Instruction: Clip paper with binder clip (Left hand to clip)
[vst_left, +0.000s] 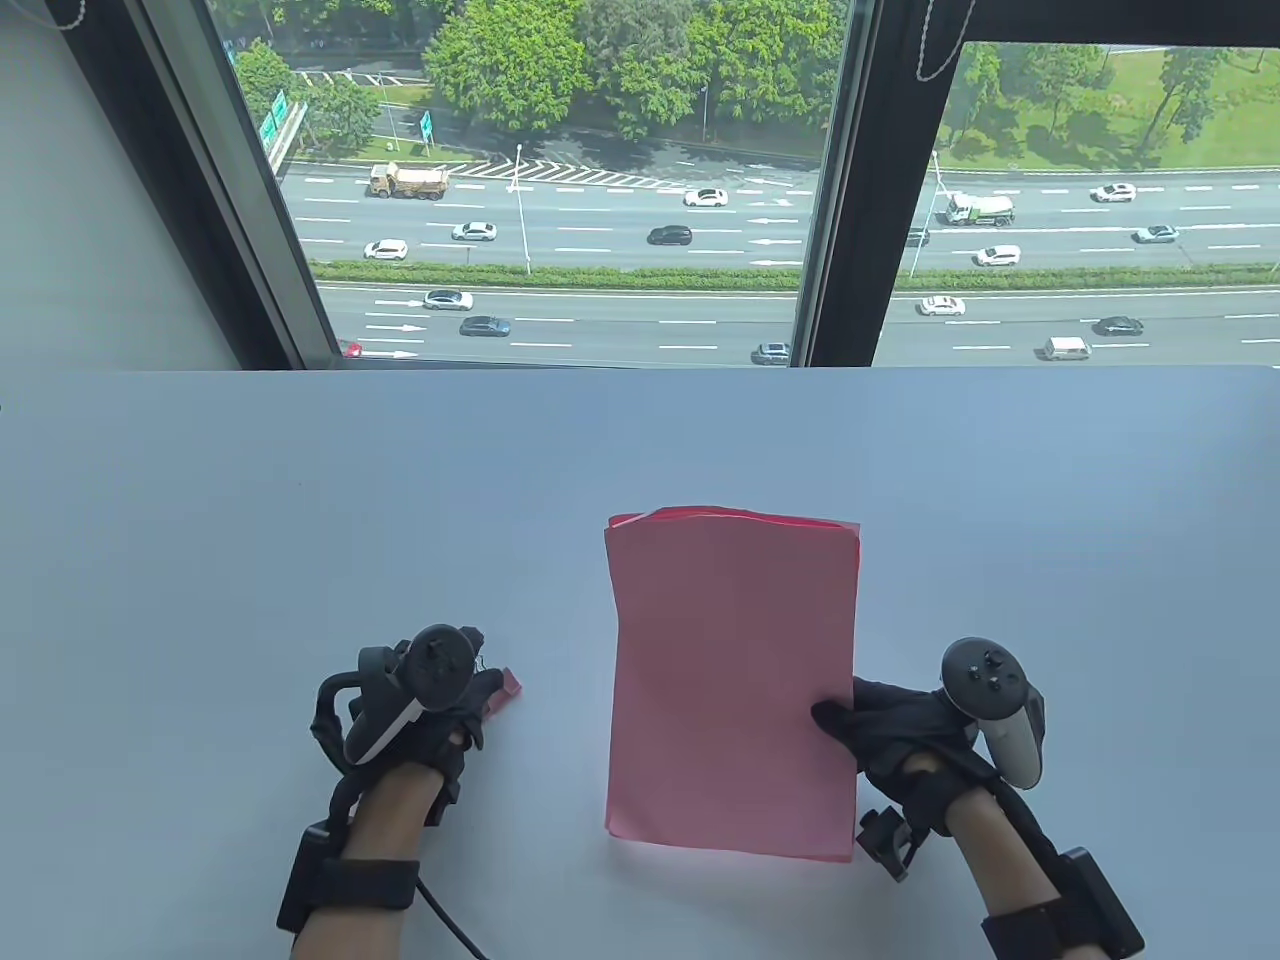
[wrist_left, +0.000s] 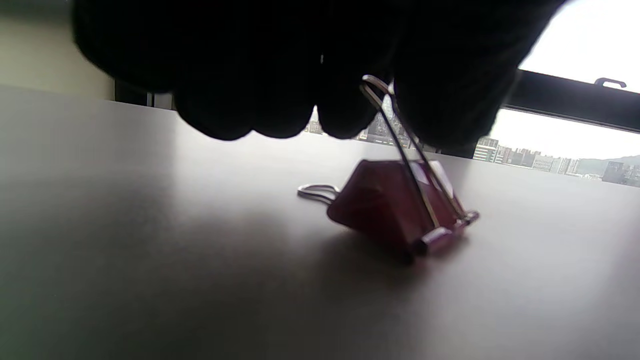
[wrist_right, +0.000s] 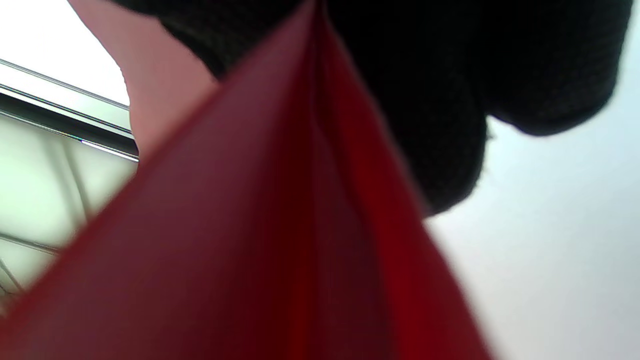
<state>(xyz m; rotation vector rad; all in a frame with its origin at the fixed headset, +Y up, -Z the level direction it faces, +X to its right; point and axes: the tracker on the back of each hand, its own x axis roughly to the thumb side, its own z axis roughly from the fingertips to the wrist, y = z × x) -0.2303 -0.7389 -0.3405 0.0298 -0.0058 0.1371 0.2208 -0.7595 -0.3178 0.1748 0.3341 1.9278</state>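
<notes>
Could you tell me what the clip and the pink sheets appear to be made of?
Clip: likely painted red metal body, with bare shiny wire handles. Pink sheets: thin matte paper, stacked, with edges slightly fanned at the far end.

Paper (vst_left: 732, 690) stack lies on the table (vst_left: 300, 520), right of centre, near the front edge. Clip (wrist_left: 395, 205) sits on the table well left of the paper, under the left hand (vst_left: 420, 700), one wire handle up between the fingers (wrist_left: 450, 90), the other flat on the table. Right hand (vst_left: 900, 730) is at the paper's right edge, thumb on top, the edge lifted between its fingers.
</notes>
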